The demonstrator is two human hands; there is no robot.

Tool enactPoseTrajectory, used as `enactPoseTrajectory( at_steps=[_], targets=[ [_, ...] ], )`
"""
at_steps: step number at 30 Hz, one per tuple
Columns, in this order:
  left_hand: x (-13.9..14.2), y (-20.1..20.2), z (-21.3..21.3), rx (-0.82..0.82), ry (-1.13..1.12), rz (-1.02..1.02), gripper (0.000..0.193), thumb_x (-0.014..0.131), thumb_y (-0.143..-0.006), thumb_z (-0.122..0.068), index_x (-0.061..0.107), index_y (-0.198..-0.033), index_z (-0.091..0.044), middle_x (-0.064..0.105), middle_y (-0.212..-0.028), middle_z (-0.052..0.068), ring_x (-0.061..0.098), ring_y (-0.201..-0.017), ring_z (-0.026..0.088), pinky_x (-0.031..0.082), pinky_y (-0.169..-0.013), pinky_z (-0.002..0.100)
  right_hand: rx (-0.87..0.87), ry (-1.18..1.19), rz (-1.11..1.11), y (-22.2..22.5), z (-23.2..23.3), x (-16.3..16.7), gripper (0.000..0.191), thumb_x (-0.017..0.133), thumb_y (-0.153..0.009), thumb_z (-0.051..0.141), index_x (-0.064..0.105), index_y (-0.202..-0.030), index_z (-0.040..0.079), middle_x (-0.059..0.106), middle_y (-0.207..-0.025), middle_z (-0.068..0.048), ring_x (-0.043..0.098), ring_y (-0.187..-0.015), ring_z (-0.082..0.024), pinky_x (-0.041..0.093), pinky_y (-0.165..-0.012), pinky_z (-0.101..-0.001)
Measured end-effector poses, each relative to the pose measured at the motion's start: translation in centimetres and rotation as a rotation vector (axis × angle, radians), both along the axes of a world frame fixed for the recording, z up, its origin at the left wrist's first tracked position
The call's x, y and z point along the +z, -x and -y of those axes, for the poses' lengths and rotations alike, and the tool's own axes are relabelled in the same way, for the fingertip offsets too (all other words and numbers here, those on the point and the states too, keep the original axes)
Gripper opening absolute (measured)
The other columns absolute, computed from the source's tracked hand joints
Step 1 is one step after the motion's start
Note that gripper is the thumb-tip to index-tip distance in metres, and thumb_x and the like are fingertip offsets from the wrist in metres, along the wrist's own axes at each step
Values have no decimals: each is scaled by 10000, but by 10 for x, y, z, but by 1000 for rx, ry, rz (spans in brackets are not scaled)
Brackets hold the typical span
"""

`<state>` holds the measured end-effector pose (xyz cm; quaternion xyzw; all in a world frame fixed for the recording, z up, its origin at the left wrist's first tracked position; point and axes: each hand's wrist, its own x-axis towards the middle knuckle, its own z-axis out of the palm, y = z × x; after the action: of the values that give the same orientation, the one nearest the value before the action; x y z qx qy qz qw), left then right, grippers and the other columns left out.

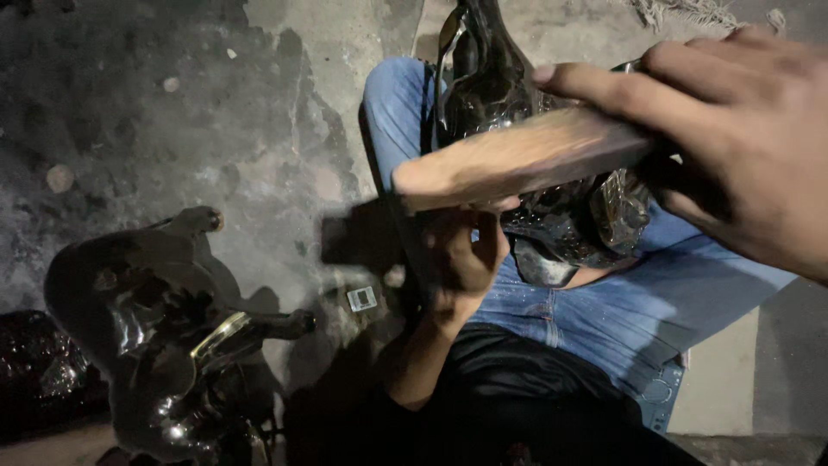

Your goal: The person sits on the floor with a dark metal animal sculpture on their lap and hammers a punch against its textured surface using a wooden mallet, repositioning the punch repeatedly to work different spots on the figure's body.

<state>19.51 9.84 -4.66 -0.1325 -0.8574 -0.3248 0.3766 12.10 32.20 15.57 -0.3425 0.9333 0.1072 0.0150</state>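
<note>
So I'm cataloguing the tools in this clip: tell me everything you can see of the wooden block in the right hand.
The wooden block is a long, flat, pale brown bar, motion-blurred, with a squared end pointing left. It looks like bare wood; its finish cannot be told. It lies nearly level, tilted slightly up to the right. The right hand grips its right end, fingers over the top. It hangs in front of the glossy black figure on the lap, just above the left hand; contact with either cannot be told.

A second glossy black animal figurine (164, 328) with a gold-coloured band stands on the stained, cracked concrete floor (259, 129), a crumpled black plastic bag (39, 371) just beside it at the left edge and a small pale square tag (362, 299) lying near its muzzle.
</note>
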Motion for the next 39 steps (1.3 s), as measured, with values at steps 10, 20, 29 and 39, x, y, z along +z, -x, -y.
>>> enactPoseTrajectory(
  at_steps=[10,20,29,39],
  targets=[
    [30,9,5,-357,-284,355,147,592,-1038,-9,694,-1104,-92,772,-1118,87,762,-1067,225,617,-896,311,36,-343,-193,2,6,2,747,618,-948,167,359,-1610,398,668,-1024,25,668,-933,-140,512,-880,-303],
    [12,8,6,-302,-178,280,217,702,-932,-36,652,-1120,-132,744,-1031,88,735,-941,255,587,-799,376,81,-426,-325,2,-7,6,768,503,-971,233,220,-1613,545,689,-1159,13,684,-1000,-150,499,-957,-379],
    [12,13,5,-290,-109,183,304,732,-916,10,632,-1143,-167,749,-998,104,739,-866,283,580,-724,395,-43,-224,-207,-13,-33,-7,668,539,-987,280,352,-1599,473,654,-1012,36,653,-920,-129,479,-910,-374],
    [31,23,6,-355,-132,271,313,719,-752,57,703,-1045,-53,746,-1006,128,752,-894,297,604,-773,369,-81,-365,-217,-33,-36,-13,667,561,-937,325,341,-1539,508,598,-913,68,610,-873,-105,506,-877,-374]
  ],
)
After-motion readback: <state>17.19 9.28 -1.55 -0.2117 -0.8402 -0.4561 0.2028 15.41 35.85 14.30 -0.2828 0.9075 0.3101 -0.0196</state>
